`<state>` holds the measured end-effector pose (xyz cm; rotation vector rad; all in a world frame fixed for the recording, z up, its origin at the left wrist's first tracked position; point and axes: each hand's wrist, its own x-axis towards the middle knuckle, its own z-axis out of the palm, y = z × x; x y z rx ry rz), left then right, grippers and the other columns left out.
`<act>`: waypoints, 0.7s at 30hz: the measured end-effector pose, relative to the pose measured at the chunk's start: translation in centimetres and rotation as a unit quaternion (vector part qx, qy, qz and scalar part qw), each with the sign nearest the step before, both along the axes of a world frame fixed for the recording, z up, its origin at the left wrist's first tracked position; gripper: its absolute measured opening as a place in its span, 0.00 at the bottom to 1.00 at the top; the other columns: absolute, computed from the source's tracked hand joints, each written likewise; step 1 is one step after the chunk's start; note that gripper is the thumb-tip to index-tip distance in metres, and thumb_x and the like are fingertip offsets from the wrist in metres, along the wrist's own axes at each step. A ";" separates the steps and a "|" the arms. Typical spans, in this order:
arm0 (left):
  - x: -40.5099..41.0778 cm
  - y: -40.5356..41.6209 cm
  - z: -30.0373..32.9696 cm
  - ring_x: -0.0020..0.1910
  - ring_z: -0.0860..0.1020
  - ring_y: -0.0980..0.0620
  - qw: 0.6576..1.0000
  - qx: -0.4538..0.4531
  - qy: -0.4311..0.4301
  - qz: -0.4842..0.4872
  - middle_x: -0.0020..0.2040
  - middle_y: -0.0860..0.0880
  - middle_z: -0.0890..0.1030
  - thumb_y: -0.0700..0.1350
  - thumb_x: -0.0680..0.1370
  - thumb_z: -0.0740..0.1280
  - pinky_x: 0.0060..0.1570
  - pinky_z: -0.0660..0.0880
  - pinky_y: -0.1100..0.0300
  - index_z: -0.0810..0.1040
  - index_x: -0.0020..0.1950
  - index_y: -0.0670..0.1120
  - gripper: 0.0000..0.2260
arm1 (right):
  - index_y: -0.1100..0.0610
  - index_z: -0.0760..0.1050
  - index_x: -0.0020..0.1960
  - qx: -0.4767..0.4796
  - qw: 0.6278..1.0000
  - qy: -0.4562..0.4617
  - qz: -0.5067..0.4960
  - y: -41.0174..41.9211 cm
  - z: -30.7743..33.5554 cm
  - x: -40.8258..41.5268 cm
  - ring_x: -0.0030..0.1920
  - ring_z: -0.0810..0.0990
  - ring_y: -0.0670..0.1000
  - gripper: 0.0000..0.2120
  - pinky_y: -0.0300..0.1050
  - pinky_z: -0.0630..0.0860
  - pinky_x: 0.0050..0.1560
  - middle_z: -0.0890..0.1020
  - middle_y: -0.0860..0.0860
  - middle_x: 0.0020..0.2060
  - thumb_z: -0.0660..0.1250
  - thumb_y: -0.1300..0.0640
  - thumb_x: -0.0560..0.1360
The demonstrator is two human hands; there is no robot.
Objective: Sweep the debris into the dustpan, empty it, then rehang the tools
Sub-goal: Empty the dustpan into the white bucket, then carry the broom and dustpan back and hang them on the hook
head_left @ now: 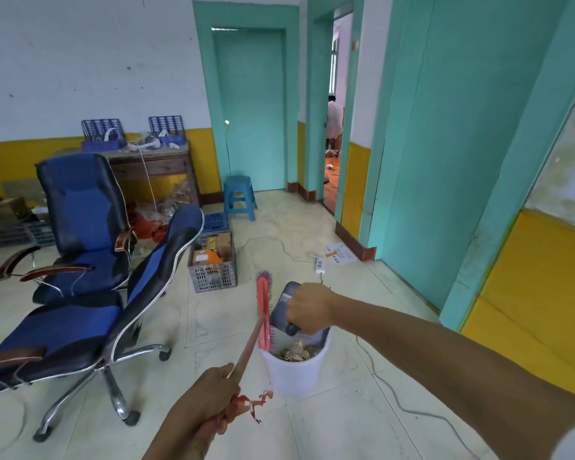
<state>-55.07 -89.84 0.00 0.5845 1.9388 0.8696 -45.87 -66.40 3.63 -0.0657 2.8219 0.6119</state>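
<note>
While the right hand (307, 307) clenched the handle of the dustpan (284, 308), the pan stood tipped steeply over the white bin (294, 371), its lower edge inside the rim and its grey back rising up and away from the person. That was the relation the next move seemed to turn on: the pan's mouth lay directly below the grip, pointing down into the bin, so whatever was left in it would fall straight in if the tilt was kept. The left hand (210, 398) was closed around the low end of the broom's (258, 330) shaft, where torn red wrapping hung loose. The broom's long axis ran up and to the right from that fist, and its pink head, bristles edge-on, stood just left of the pan at the bin's rim, near enough to brush the pan out. The right hand was the nearer one to the bin. Pale, crumpled debris (294, 351) already sat near the top of the bin. By my judgement the emptying was under way and rehanging had not yet begun; no hook or hanging place showed.
</note>
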 end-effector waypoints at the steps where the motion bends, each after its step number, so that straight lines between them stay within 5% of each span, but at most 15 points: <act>1: 0.1 -0.2 -0.1 0.16 0.71 0.54 1.000 -0.004 -0.005 0.004 0.24 0.46 0.77 0.37 0.82 0.54 0.18 0.64 0.67 0.67 0.42 0.51 0.12 | 0.52 0.56 0.24 -0.001 1.000 -0.007 0.013 -0.2 -0.2 -0.3 0.20 0.60 0.48 0.24 0.35 0.56 0.27 0.60 0.46 0.20 0.67 0.61 0.71; 5: 0.5 -0.7 -0.2 0.16 0.69 0.54 0.997 -0.005 -0.052 0.054 0.25 0.44 0.78 0.40 0.84 0.53 0.18 0.61 0.70 0.68 0.42 0.52 0.13 | 0.55 0.69 0.29 0.020 0.999 0.012 -0.031 0.3 0.2 -1.1 0.28 0.75 0.54 0.14 0.39 0.66 0.29 0.74 0.50 0.25 0.66 0.60 0.73; 9: 0.5 0.9 1.1 0.16 0.68 0.55 0.987 0.015 -0.135 0.088 0.29 0.40 0.80 0.41 0.84 0.52 0.17 0.61 0.71 0.70 0.43 0.50 0.13 | 0.61 0.81 0.42 -0.042 0.972 0.181 -0.145 1.5 2.0 -0.8 0.38 0.83 0.60 0.11 0.44 0.66 0.34 0.83 0.58 0.39 0.65 0.55 0.73; 14: 0.6 3.9 4.9 0.16 0.70 0.58 0.976 0.025 -0.198 0.086 0.25 0.47 0.77 0.39 0.80 0.63 0.16 0.63 0.72 0.79 0.46 0.40 0.06 | 0.60 0.82 0.45 -0.130 0.866 0.352 -0.331 2.6 3.6 0.0 0.41 0.84 0.60 0.11 0.43 0.68 0.34 0.84 0.57 0.41 0.66 0.53 0.74; 18: 1.0 6.6 8.1 0.21 0.78 0.54 0.980 0.110 -0.155 0.064 0.26 0.44 0.82 0.33 0.78 0.57 0.18 0.65 0.69 0.79 0.47 0.35 0.11 | 0.58 0.79 0.45 -0.166 0.772 0.429 -0.438 5.2 6.2 2.5 0.37 0.81 0.58 0.12 0.43 0.71 0.35 0.81 0.55 0.38 0.65 0.49 0.75; 21: 1.4 9.7 10.1 0.28 0.82 0.47 0.976 0.163 -0.121 0.078 0.22 0.44 0.78 0.44 0.79 0.54 0.20 0.68 0.68 0.78 0.47 0.39 0.15 | 0.57 0.71 0.35 -0.217 0.708 0.446 -0.502 7.7 7.1 5.3 0.29 0.75 0.51 0.16 0.40 0.67 0.29 0.78 0.51 0.32 0.64 0.47 0.75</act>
